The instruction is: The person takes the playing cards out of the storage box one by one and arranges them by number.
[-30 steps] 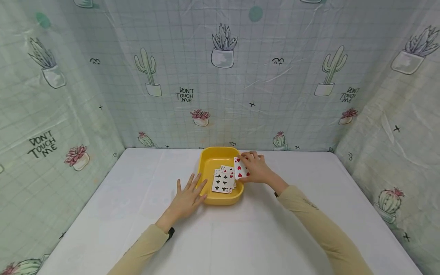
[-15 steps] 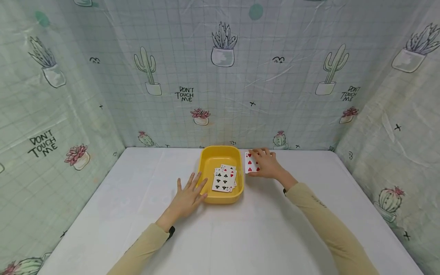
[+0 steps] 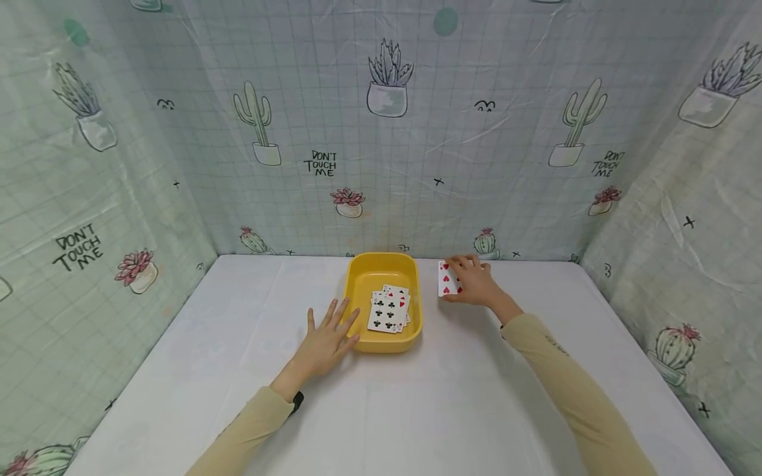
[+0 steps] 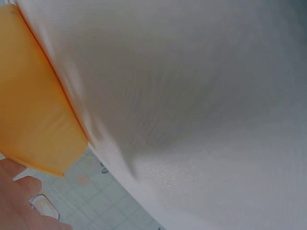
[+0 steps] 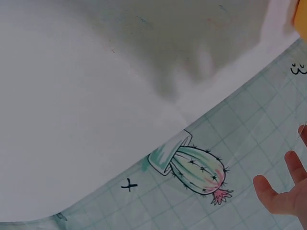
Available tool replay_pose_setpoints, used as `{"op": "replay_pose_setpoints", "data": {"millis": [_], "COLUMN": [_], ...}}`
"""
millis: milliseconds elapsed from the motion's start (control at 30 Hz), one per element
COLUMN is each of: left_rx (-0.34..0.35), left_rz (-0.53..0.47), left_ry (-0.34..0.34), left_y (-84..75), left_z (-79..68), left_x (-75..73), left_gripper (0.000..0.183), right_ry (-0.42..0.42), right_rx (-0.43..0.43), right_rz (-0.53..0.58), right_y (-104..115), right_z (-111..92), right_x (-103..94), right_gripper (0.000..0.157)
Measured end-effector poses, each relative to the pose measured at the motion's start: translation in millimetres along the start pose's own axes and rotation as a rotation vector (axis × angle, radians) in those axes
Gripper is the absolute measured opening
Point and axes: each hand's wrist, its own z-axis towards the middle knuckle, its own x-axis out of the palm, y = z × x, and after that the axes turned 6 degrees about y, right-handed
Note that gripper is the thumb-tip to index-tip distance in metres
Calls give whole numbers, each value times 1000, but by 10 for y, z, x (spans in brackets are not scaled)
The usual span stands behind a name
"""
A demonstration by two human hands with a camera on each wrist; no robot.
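My right hand (image 3: 476, 283) pinches a playing card (image 3: 444, 284) with red hearts by its edges, just right of a yellow tray (image 3: 383, 345). Its fingers cover the card's right side. Whether the card touches the table cannot be told. Several playing cards (image 3: 388, 313) lie overlapping, face up in the tray, a card of clubs on top. My left hand (image 3: 323, 342) rests with spread fingers at the tray's left rim. In the left wrist view, the tray's side (image 4: 38, 96) shows beside the left fingers (image 4: 29, 184). Right fingertips (image 5: 264, 184) appear in the right wrist view; the card does not.
A white-covered table (image 3: 369, 416) lies beneath everything. Behind it and along both sides hangs a cloth (image 3: 381, 172) printed with cacti and potted plants. The tray stands near the table's back edge.
My right hand has carried the hearts card rightward, from over the tray's right rim to a spot beside the tray. The left hand, the tray and the cards in it have stayed put.
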Motion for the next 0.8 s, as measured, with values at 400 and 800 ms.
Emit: {"op": "replay_pose_setpoints", "data": {"millis": [400,800], "left_rx": [0,-11], "left_rz": [-13,-12], "left_ry": [-4,20], "left_y": [0,-16], "left_z": [2,-3], "left_x": [-4,-38], "left_gripper": [56,56], "right_ry": [78,124], "right_rx": [12,-3], "right_rz": [12,15], "right_y": [-77,-63], "right_z": [85,107], "right_x": [140,312], "right_gripper": [84,82]}}
